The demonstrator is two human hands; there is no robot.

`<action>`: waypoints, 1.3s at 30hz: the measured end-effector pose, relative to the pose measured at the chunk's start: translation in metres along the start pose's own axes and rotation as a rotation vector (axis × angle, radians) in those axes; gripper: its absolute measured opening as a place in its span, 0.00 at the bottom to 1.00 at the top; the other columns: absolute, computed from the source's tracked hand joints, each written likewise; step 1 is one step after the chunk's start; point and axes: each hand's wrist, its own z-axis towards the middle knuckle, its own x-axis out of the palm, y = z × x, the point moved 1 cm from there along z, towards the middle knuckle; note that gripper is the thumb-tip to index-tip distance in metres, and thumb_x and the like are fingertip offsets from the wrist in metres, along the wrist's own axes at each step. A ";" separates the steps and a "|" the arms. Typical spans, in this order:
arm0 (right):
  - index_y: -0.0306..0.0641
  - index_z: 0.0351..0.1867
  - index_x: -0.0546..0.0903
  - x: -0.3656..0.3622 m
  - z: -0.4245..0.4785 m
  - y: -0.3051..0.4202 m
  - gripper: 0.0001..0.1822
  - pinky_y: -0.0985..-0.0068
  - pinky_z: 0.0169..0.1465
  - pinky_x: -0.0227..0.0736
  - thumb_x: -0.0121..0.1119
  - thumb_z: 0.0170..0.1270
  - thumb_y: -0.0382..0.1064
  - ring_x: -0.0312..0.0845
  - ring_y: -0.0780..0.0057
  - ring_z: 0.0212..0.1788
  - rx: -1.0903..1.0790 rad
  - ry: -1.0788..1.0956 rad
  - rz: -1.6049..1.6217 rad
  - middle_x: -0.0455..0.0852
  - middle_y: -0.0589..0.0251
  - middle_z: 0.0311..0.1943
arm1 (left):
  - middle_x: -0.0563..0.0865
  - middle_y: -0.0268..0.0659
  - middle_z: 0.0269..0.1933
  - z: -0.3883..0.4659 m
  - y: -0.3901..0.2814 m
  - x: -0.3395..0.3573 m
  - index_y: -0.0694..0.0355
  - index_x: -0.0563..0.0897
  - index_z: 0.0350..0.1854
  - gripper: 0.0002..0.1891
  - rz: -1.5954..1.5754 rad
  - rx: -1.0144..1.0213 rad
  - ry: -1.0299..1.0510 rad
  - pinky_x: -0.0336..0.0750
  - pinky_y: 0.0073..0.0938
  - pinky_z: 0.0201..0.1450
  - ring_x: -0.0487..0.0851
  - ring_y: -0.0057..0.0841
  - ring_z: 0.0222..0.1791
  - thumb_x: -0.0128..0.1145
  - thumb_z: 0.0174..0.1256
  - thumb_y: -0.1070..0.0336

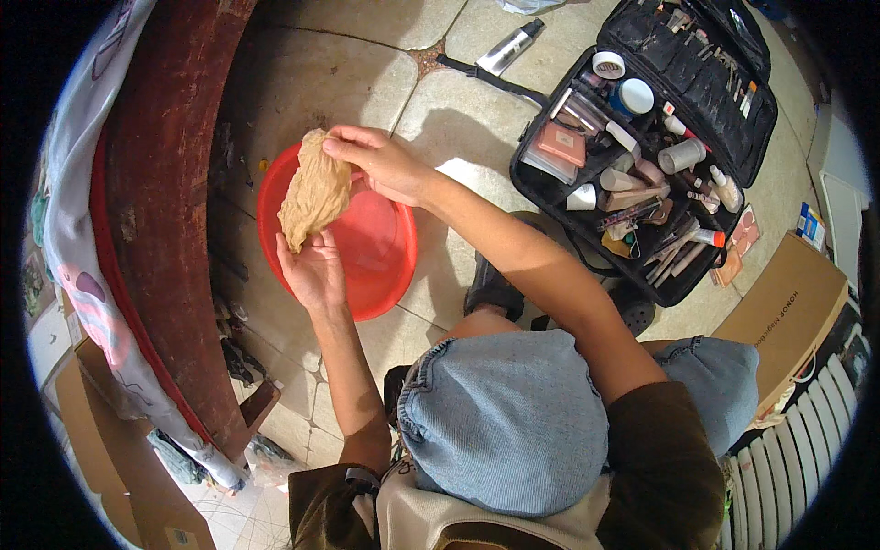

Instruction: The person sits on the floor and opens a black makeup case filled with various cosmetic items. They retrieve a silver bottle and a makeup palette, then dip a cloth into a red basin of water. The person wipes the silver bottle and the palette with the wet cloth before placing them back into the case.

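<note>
A crumpled tan cloth (316,189) is stretched at a slant over a red plastic basin (385,289) on the tiled floor. My right hand (378,161) pinches its upper end between thumb and fingers. Below, with the palm turned up, my left hand (313,271) holds the lower tip between the thumb and fingers. The cloth hides part of the basin's far left side. Whether there is water in the basin I cannot tell.
An open black makeup case (632,185) full of cosmetics lies to the right, beside a silver tube (510,48). A dark red wooden board (161,206) runs along the left. At the right stand a cardboard box (790,323) and a white slatted rack (790,440).
</note>
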 end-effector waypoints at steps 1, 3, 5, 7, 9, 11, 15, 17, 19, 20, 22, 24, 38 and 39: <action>0.39 0.48 0.74 0.001 -0.002 0.003 0.13 0.77 0.50 0.71 0.48 0.68 0.43 0.75 0.76 0.46 0.063 0.047 0.128 0.80 0.65 0.42 | 0.78 0.38 0.55 -0.001 0.000 0.000 0.64 0.73 0.55 0.19 -0.112 -0.079 0.032 0.67 0.33 0.59 0.74 0.28 0.56 0.48 0.68 0.57; 0.39 0.51 0.73 0.001 -0.009 0.009 0.15 0.74 0.51 0.72 0.48 0.68 0.42 0.76 0.72 0.48 0.125 0.156 0.434 0.80 0.62 0.45 | 0.77 0.40 0.57 -0.002 -0.002 0.011 0.65 0.72 0.56 0.21 -0.338 -0.245 0.102 0.68 0.33 0.58 0.73 0.30 0.58 0.48 0.68 0.55; 0.38 0.53 0.71 0.002 -0.014 0.012 0.16 0.72 0.53 0.73 0.47 0.68 0.42 0.76 0.69 0.50 0.134 0.286 0.793 0.79 0.58 0.49 | 0.76 0.40 0.58 -0.014 -0.003 0.049 0.65 0.71 0.57 0.23 -0.412 -0.369 0.173 0.72 0.33 0.54 0.72 0.32 0.59 0.48 0.68 0.53; 0.36 0.55 0.70 -0.007 -0.009 -0.004 0.19 0.69 0.57 0.71 0.50 0.67 0.43 0.75 0.68 0.53 0.012 0.246 0.787 0.77 0.56 0.51 | 0.76 0.41 0.58 -0.029 -0.002 0.085 0.64 0.71 0.57 0.24 -0.413 -0.457 0.147 0.73 0.32 0.51 0.72 0.32 0.59 0.49 0.68 0.52; 0.36 0.56 0.69 0.001 -0.011 -0.010 0.20 0.68 0.59 0.70 0.50 0.67 0.43 0.74 0.66 0.54 -0.149 0.154 0.594 0.77 0.56 0.52 | 0.78 0.39 0.56 -0.032 -0.001 0.080 0.62 0.71 0.58 0.22 -0.379 -0.546 0.203 0.73 0.35 0.52 0.76 0.29 0.55 0.49 0.68 0.53; 0.37 0.57 0.69 0.005 -0.012 -0.013 0.19 0.68 0.61 0.69 0.49 0.67 0.41 0.73 0.66 0.55 -0.080 0.207 0.625 0.76 0.58 0.53 | 0.78 0.38 0.55 -0.035 0.001 0.086 0.61 0.72 0.57 0.19 -0.094 -0.498 0.206 0.73 0.34 0.52 0.77 0.27 0.53 0.49 0.68 0.56; 0.39 0.59 0.68 0.023 -0.010 -0.020 0.28 0.66 0.64 0.62 0.46 0.66 0.57 0.69 0.68 0.58 -0.016 0.012 0.729 0.75 0.61 0.55 | 0.80 0.33 0.44 -0.021 0.006 0.088 0.61 0.74 0.47 0.12 0.760 0.197 -0.107 0.70 0.22 0.47 0.77 0.19 0.43 0.49 0.69 0.58; 0.40 0.60 0.67 0.032 -0.018 -0.007 0.32 0.67 0.63 0.62 0.42 0.65 0.63 0.69 0.69 0.58 0.054 0.290 0.985 0.74 0.62 0.56 | 0.79 0.32 0.41 -0.020 -0.001 0.089 0.62 0.74 0.44 0.11 0.954 0.363 -0.089 0.69 0.18 0.45 0.75 0.15 0.40 0.49 0.70 0.60; 0.40 0.60 0.67 0.030 -0.017 -0.012 0.32 0.68 0.63 0.63 0.43 0.65 0.62 0.68 0.70 0.58 0.018 0.240 0.861 0.73 0.62 0.56 | 0.79 0.31 0.39 -0.020 -0.002 0.099 0.63 0.74 0.43 0.10 1.025 0.384 -0.064 0.68 0.16 0.43 0.74 0.14 0.38 0.49 0.70 0.62; 0.40 0.60 0.67 0.028 -0.016 -0.014 0.32 0.68 0.63 0.63 0.44 0.64 0.62 0.68 0.71 0.59 -0.001 0.214 0.800 0.73 0.63 0.57 | 0.78 0.31 0.38 -0.018 0.000 0.102 0.64 0.75 0.41 0.09 1.011 0.372 -0.074 0.67 0.16 0.43 0.73 0.13 0.37 0.50 0.69 0.62; 0.40 0.58 0.68 0.027 -0.011 -0.006 0.30 0.68 0.61 0.65 0.48 0.64 0.59 0.69 0.72 0.57 -0.007 0.087 0.483 0.74 0.63 0.55 | 0.79 0.30 0.38 -0.012 -0.006 0.096 0.63 0.76 0.41 0.10 1.062 0.380 -0.049 0.67 0.17 0.44 0.74 0.15 0.39 0.49 0.69 0.61; 0.40 0.56 0.69 0.010 -0.007 0.011 0.24 0.69 0.58 0.68 0.53 0.64 0.52 0.73 0.73 0.55 0.019 0.043 0.389 0.76 0.63 0.53 | 0.80 0.31 0.37 -0.012 -0.007 0.107 0.64 0.77 0.39 0.10 1.020 0.434 -0.087 0.69 0.19 0.45 0.76 0.16 0.40 0.49 0.69 0.62; 0.39 0.64 0.60 -0.025 -0.326 0.230 0.30 0.62 0.65 0.60 0.49 0.67 0.53 0.65 0.67 0.62 -0.276 -0.614 0.089 0.68 0.58 0.61 | 0.83 0.40 0.30 -0.015 0.174 0.201 0.63 0.75 0.49 0.12 1.379 -0.150 0.894 0.73 0.23 0.32 0.81 0.22 0.28 0.50 0.67 0.64; 0.40 0.65 0.59 -0.035 -0.356 0.225 0.31 0.62 0.66 0.58 0.45 0.68 0.55 0.62 0.66 0.64 -0.431 -0.771 0.058 0.66 0.58 0.63 | 0.83 0.42 0.31 -0.018 0.198 0.212 0.63 0.75 0.48 0.12 1.494 -0.091 0.940 0.73 0.25 0.33 0.82 0.24 0.27 0.51 0.67 0.63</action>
